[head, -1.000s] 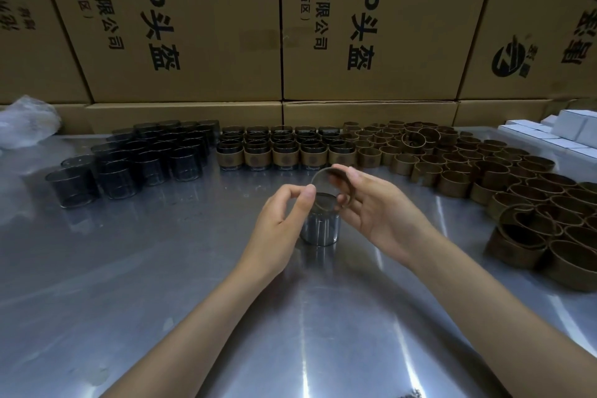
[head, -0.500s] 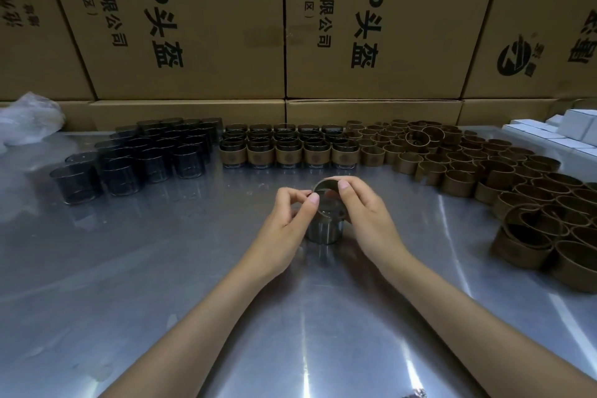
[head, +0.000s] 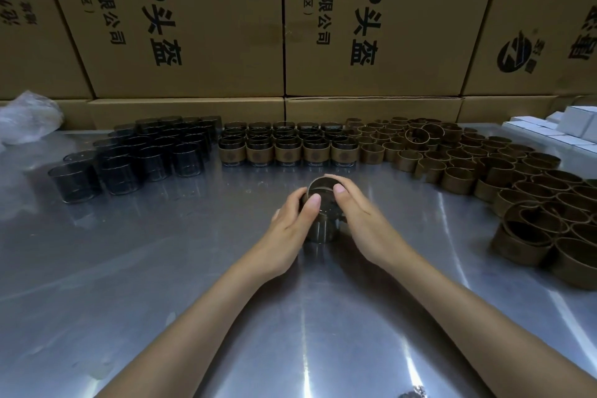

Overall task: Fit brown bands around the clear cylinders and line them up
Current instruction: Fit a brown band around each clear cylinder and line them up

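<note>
Hands point(head: 323, 220) grip clear cylinder point(head: 319, 229), brown-banded top.

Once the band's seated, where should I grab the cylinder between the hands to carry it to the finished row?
Probably by its lower clear wall, fingers on opposite sides, coming from above. The cylinder stands upright on the table, open end up, between the left hand and right hand. Its upper part carries the brown band.

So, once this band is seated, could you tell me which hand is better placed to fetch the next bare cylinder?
Probably the left hand. The bare cylinders stand at the table's far left, on its side, while the right hand sits nearer the loose bands. Both hands now grip the cylinder in work.
</note>
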Demonstrator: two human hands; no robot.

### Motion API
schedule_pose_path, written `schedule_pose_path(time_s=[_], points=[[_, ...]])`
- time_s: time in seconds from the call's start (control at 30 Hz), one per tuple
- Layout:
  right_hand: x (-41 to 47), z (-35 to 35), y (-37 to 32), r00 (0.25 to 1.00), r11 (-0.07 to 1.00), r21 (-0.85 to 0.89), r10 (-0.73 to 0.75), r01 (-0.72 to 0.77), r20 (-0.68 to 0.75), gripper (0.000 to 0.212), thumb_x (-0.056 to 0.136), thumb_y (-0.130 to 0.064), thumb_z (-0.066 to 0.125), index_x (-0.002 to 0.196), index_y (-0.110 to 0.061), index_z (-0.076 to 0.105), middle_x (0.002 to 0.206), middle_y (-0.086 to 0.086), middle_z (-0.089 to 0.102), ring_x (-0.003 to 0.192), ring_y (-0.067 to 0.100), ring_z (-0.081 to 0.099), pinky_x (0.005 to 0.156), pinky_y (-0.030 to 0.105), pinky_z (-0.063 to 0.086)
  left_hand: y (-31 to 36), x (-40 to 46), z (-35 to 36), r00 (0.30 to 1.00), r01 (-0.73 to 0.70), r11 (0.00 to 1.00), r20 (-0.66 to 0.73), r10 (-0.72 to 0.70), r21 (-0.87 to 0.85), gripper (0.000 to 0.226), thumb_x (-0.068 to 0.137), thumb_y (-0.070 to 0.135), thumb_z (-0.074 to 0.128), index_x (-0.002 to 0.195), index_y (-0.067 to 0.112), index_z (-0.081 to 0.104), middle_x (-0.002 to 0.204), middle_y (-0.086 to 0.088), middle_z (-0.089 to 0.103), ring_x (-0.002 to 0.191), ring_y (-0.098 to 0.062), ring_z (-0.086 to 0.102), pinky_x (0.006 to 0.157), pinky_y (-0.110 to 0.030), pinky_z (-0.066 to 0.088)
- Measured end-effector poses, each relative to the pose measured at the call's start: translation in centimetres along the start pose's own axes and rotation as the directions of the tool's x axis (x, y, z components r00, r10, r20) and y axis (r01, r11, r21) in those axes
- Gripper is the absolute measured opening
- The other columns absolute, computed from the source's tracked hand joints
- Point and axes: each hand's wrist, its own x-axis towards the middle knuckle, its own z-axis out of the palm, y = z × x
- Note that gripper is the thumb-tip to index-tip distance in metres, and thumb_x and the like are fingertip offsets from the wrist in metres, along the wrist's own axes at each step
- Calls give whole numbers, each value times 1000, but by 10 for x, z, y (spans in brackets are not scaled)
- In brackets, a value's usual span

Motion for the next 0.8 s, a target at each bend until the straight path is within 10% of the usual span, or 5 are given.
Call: schedule_pose_path(time_s=[0.27,0.5,0.6,0.8], points=[[-4,-5,5,971,989,-148,39,-4,234,68,79,-83,21,139,-52,15,135,-22,37,124,-1,37,94,14,28,-3,5,-2,1000,-19,999,14,19,33,77,88,68,22,148,21,31,153,2,33,144,-12,22,119,-39,16],[-5,2,-4,984,992,85,76,-90,164,53,83,-77,22,120,-42,34,138,-4,36,129,7,38,110,35,34,5,-7,8,999,-27,985,28,33,-173,61,87,63,18,135,33,40,133,16,48,117,18,42,95,-5,32],[-7,11,-14,992,973,213,65,-86,105,51,86,-74,23,120,-38,36,138,3,39,130,12,41,111,38,34,8,-5,18,998,-56,953,-44,45,-297,73,81,69,22,137,25,35,135,5,49,122,0,48,105,-25,40],[-14,20,-26,994,922,372,82,-105,75,77,73,-78,37,129,-24,35,135,7,49,123,17,53,105,46,43,16,-11,18,988,-18,942,-152,-36,-335,77,70,78,31,130,31,39,118,13,58,103,6,60,84,-18,52]])
